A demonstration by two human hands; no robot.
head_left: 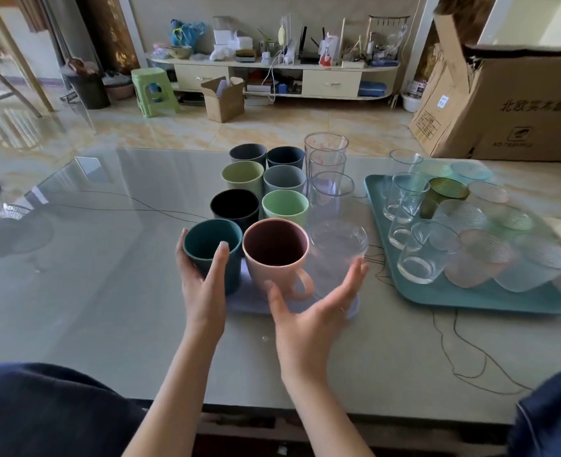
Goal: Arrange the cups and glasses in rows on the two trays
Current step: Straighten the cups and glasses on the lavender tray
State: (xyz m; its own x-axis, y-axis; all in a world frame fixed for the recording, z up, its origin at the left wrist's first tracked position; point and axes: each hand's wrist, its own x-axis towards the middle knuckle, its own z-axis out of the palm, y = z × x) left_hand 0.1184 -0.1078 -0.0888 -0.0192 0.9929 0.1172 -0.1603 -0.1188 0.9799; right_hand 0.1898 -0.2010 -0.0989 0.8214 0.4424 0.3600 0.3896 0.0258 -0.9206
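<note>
A pale lilac tray (351, 310) in front of me carries several coloured cups in two rows and a third row of clear glasses (331, 192). My left hand (203, 285) wraps the near teal cup (211, 240) at the tray's front left. Beside it stands a pink mug (274, 255) with its handle toward me. My right hand (312, 311) hovers open just in front of the mug and a ribbed clear glass (338, 245), holding nothing. To the right, a teal tray (376, 206) holds clear, green, pink and bluish glasses in rows.
The trays sit on a glossy grey table (107, 258). A large cardboard box (510, 103) stands at the table's far right corner. Thin crack lines run across the tabletop near the teal tray. Beyond the table are a green stool (152, 90) and a low cabinet.
</note>
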